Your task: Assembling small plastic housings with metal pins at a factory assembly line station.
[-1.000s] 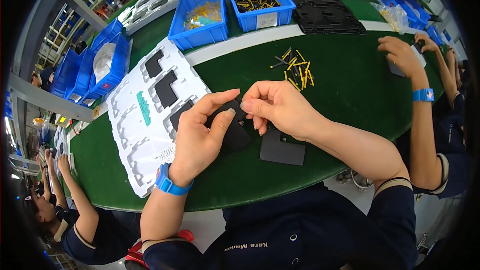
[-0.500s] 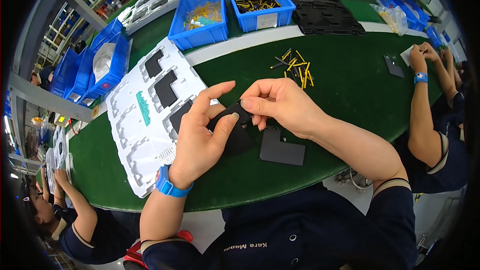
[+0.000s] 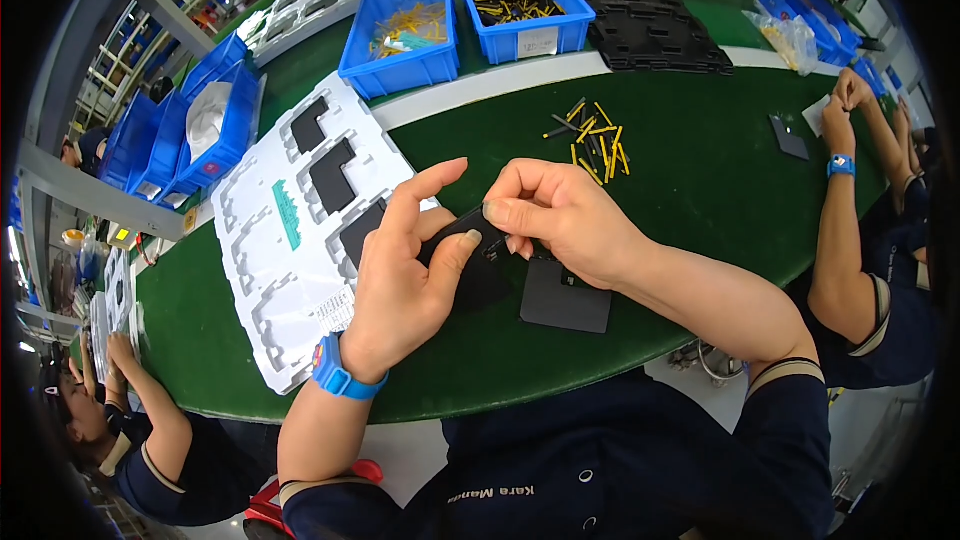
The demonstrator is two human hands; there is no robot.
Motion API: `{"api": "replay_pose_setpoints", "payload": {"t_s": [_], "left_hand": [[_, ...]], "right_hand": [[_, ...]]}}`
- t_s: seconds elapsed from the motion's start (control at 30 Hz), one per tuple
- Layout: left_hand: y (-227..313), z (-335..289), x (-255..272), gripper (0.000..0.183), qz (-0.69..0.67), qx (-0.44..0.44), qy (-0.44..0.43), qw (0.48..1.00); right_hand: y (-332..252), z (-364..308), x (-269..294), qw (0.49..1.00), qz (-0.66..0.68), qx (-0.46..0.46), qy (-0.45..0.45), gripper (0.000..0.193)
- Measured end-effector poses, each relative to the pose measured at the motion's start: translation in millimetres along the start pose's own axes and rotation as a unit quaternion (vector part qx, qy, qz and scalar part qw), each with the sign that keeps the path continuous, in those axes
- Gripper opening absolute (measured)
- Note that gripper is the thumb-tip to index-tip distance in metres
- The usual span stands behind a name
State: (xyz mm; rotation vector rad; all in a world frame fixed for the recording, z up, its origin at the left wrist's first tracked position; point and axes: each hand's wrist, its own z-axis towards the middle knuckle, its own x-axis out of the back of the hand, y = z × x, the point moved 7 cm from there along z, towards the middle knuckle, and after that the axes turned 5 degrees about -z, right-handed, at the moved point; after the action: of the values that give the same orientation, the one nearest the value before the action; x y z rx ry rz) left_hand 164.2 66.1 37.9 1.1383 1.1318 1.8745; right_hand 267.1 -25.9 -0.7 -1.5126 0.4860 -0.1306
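Note:
My left hand (image 3: 400, 280) pinches a flat black battery-like piece (image 3: 463, 228) between thumb and fingers, its index finger raised clear. On the same piece, at its right end, the thumb and fingertips of my right hand (image 3: 575, 210) are pressed together; small connector-like parts show just below them. A dark area under my hands blends into the piece, so its full outline is hidden. Just right of it, a dark grey flat piece (image 3: 565, 308) lies on the green table, partly covered by my right hand. Beyond my hands lies a loose pile of yellow-and-black strips (image 3: 603, 145).
At left, a white moulded tray (image 3: 245, 240) holds several L-shaped black pieces (image 3: 331, 177) and a teal strip (image 3: 287, 215). Blue bins (image 3: 400, 68) of small strips stand behind, beside black trays (image 3: 650, 20). Co-workers sit on both sides; one's arm (image 3: 838, 210) is at right.
My right hand has shifted slightly down and to the right, covering more of the dark grey piece on the table. Both hands keep hold of the black piece.

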Motion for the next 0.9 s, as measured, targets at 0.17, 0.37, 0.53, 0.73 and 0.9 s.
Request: {"api": "replay_pose_setpoints", "payload": {"t_s": [0.17, 0.37, 0.53, 0.73, 0.9], "left_hand": [[-3.3, 2.5, 2.9, 0.034, -0.061, 0.036, -0.015, 0.997], [-13.9, 5.1, 9.0, 0.027, -0.147, 0.055, 0.003, 0.988], [-17.3, 5.6, 9.4, 0.027, -0.161, 0.082, 0.0, 0.984], [-19.8, 3.6, 5.5, 0.026, -0.187, 0.118, -0.003, 0.975], [-19.4, 2.5, 3.9, 0.027, -0.162, 0.12, -0.002, 0.979]], "right_hand": [[-11.3, 0.1, 1.1, 0.996, -0.088, -0.008, 0.011, 0.016], [-26.9, -2.7, 0.6, 0.959, -0.242, 0.148, 0.015, 0.015], [-35.4, -6.0, -5.1, 0.901, -0.353, 0.252, 0.02, 0.015], [-36.2, -6.4, -2.6, 0.872, -0.381, 0.306, 0.043, 0.014], [-37.1, -7.9, -0.1, 0.869, -0.378, 0.314, 0.048, 0.012]]}}
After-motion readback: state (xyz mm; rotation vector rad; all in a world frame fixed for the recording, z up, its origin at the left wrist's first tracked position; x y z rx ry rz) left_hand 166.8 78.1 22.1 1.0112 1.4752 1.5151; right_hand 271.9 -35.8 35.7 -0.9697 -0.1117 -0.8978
